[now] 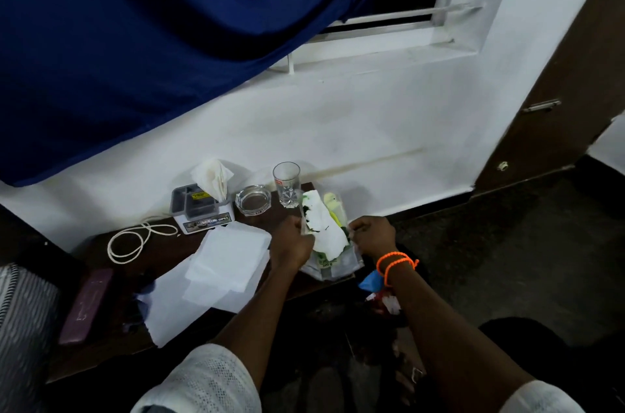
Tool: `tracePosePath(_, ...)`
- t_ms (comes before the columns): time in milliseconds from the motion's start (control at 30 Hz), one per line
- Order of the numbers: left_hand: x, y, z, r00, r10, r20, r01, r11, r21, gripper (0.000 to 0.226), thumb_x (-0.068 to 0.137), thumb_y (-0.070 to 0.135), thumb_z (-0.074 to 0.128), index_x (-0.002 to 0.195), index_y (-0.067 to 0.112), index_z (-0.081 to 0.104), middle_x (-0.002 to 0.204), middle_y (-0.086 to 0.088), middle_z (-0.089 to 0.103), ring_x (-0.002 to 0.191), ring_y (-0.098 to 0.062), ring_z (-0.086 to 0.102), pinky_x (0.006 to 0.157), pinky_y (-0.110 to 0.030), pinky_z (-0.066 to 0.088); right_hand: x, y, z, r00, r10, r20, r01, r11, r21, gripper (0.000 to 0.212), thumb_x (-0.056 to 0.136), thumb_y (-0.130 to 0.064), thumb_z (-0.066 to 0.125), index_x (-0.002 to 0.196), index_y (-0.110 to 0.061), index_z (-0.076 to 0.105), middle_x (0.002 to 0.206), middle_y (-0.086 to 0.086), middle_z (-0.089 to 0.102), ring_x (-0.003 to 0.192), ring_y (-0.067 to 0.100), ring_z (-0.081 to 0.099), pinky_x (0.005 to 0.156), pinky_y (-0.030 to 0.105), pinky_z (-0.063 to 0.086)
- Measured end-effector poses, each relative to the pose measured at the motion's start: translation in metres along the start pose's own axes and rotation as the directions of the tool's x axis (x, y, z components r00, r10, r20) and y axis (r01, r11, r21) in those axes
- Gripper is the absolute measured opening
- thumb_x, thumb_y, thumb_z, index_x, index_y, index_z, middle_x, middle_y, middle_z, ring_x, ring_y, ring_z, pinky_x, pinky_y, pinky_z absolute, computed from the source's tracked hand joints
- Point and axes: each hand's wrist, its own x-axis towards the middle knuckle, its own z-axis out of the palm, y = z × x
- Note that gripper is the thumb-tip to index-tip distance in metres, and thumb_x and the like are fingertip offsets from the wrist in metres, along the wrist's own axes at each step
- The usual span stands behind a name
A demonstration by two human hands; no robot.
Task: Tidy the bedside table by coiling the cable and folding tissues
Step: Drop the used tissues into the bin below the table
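A white cable [130,241] lies in a loose coil at the left of the dark wooden bedside table [162,243]. Several flat white tissues [226,260] are spread in the table's middle, overlapping one another. At the right end stands a clear plastic bag [326,236] with white and green contents. My left hand [292,241] grips the bag's left edge and my right hand [373,236], with orange bands on its wrist, grips the right edge. Crumpled tissues [213,175] stick up from a grey and white holder [199,209] at the back.
A glass ashtray [253,200] and an empty drinking glass [287,184] stand at the back by the white wall. A maroon case [86,306] lies at the table's left front. Blue curtain [135,40] hangs above. Blue and red wrappers [375,290] lie below the right edge.
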Motion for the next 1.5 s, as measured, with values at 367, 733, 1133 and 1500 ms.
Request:
tracePosePath(367, -0.031, 0.050, 0.131, 0.838, 0.342, 0.426, -0.432, 0.892, 0.134, 0.053, 0.101, 0.017, 0.051, 0.152, 0.009, 0.037, 0.132, -0.023, 0.063, 0.122, -0.036, 0.063, 0.101, -0.044, 0.051, 0.022, 0.079, -0.062, 0.967, 0.210, -0.142, -0.206, 0.978, 0.046, 0.023, 0.076, 0.003, 0.066, 0.087, -0.008, 0.083, 0.089, 0.018, 0.079, 0.086, 0.032, 0.076, 0.086, 0.041, 0.062)
tracePosePath(733, -0.025, -0.007, 0.231, 0.814, 0.377, 0.442, -0.577, 0.604, 0.549, 0.059, 0.103, 0.002, 0.039, 0.160, 0.001, 0.022, 0.162, -0.027, 0.030, 0.131, -0.028, 0.059, 0.091, -0.033, 0.059, 0.056, 0.174, -0.024, 0.942, 0.327, 0.073, -0.316, 0.940, -0.130, 0.026, 0.075, 0.005, 0.073, 0.099, -0.002, 0.081, 0.101, 0.014, 0.079, 0.094, 0.020, 0.075, 0.088, 0.029, 0.058)
tracePosePath(1133, -0.005, -0.045, 0.248, 0.794, 0.123, 0.595, -0.556, 0.541, 0.631, 0.043, 0.103, 0.019, 0.053, 0.144, 0.006, 0.052, 0.158, -0.018, 0.032, 0.149, -0.032, 0.030, 0.118, -0.037, 0.035, 0.057, 0.203, 0.010, 0.929, 0.369, 0.002, -0.363, 0.915, -0.178, 0.023, 0.090, -0.005, 0.061, 0.110, 0.001, 0.072, 0.116, 0.020, 0.071, 0.114, 0.033, 0.066, 0.094, 0.034, 0.052)
tracePosePath(1500, 0.001, 0.026, 0.194, 0.741, 0.320, 0.590, -0.653, 0.547, 0.524, 0.031, 0.099, 0.016, 0.054, 0.129, 0.010, 0.060, 0.132, -0.012, 0.053, 0.125, -0.030, 0.054, 0.097, -0.043, 0.055, 0.055, 0.139, -0.028, 0.993, 0.100, -0.059, -0.111, 0.969, -0.220, 0.020, 0.086, -0.011, 0.064, 0.101, -0.008, 0.077, 0.106, 0.016, 0.074, 0.103, 0.032, 0.070, 0.089, 0.036, 0.056)
